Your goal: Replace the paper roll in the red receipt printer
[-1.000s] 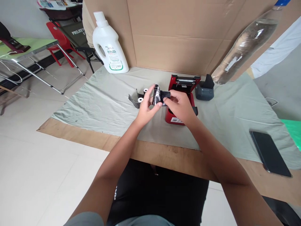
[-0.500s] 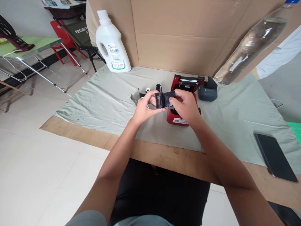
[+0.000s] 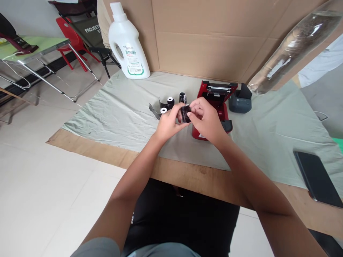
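Room: tiled floor; a cardboard wall (image 3: 214, 39) stands along the far edge of the table.
Surface: the table (image 3: 187, 175) has a brown wooden top, covered by a pale green cloth (image 3: 120, 114) except for a bare strip along the near edge.
Background: one folding table with a green top (image 3: 32, 46), one red chair (image 3: 66, 32) and one dark folding chair (image 3: 93, 34) with partly readable white lettering "PROJEEY".
Left hand: the left hand (image 3: 167, 125) holds a small glossy black roll (image 3: 185, 113); grip clenched on the roll's left side.
Right hand: the right hand (image 3: 205, 119) pinches the same roll from the right; grip clenched on it with the fingertips.
Roll position: raised above the cloth near the middle of the table, just in front of the red printer.
Printers: two. One red printer (image 3: 217, 96) with its lid open and a white label at its near end, writing too small to read; one dark grey printer (image 3: 240, 101) just beside it, toward the right edge.
Spare rolls: three on the cloth, behind the hands. Two rolls with white cores (image 3: 166, 105) lie on a dark wrapper; one black roll (image 3: 182, 97) stands upright.
Bottles: two. One white detergent bottle (image 3: 127, 43) at the far edge, its green-and-white label not legible; one clear plastic bottle (image 3: 292, 46) leaning against the cardboard at far right.
Phone: one black phone (image 3: 317, 178), face up, near the right edge of the table.
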Action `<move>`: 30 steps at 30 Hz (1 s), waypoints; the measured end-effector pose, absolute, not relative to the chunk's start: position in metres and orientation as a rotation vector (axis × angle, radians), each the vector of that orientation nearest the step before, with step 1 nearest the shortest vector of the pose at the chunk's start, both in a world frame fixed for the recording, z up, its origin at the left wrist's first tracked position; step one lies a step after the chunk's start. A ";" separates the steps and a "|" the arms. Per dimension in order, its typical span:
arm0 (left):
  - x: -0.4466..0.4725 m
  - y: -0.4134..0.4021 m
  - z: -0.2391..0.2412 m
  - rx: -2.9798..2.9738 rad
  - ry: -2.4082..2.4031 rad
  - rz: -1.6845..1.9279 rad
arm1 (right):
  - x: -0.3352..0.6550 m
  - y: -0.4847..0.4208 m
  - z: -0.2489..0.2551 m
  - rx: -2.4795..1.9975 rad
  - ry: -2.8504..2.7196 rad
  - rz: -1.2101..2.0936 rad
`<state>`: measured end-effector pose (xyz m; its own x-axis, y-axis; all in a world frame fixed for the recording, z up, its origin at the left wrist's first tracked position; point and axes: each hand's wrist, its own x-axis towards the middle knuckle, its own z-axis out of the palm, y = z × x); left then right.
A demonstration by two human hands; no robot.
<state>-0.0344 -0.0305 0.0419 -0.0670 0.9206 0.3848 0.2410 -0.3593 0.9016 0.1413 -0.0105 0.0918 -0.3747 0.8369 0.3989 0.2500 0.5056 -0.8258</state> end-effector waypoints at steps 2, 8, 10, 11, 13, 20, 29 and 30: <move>-0.033 -0.030 0.040 1.608 1.276 1.498 | 0.141 -0.012 0.091 -0.924 -1.872 0.845; -0.040 -0.035 0.051 1.731 1.187 1.422 | 0.139 -0.020 0.094 -0.919 -1.901 0.800; -0.043 -0.037 0.058 1.659 1.109 1.394 | 0.139 -0.020 0.093 -0.914 -1.884 0.747; -0.045 -0.037 0.061 1.604 1.076 1.396 | 0.139 -0.020 0.092 -0.907 -1.882 0.721; -0.047 -0.037 0.065 1.504 1.042 1.425 | 0.138 -0.018 0.089 -0.890 -1.894 0.673; -0.064 -0.031 0.064 1.512 1.084 1.467 | 0.120 -0.031 0.068 -0.809 -1.955 0.428; -0.115 0.068 0.078 1.479 1.318 1.699 | 0.084 -0.111 -0.003 -0.487 -2.293 0.520; -0.116 0.083 0.076 1.484 1.379 1.646 | 0.082 -0.114 -0.007 -0.466 -2.327 0.555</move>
<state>-0.1164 0.0828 0.0761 -0.2602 0.8786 0.4004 0.2399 -0.3428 0.9082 0.0824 -0.1142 -0.0067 -0.6978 0.4688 0.5416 0.1741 0.8444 -0.5066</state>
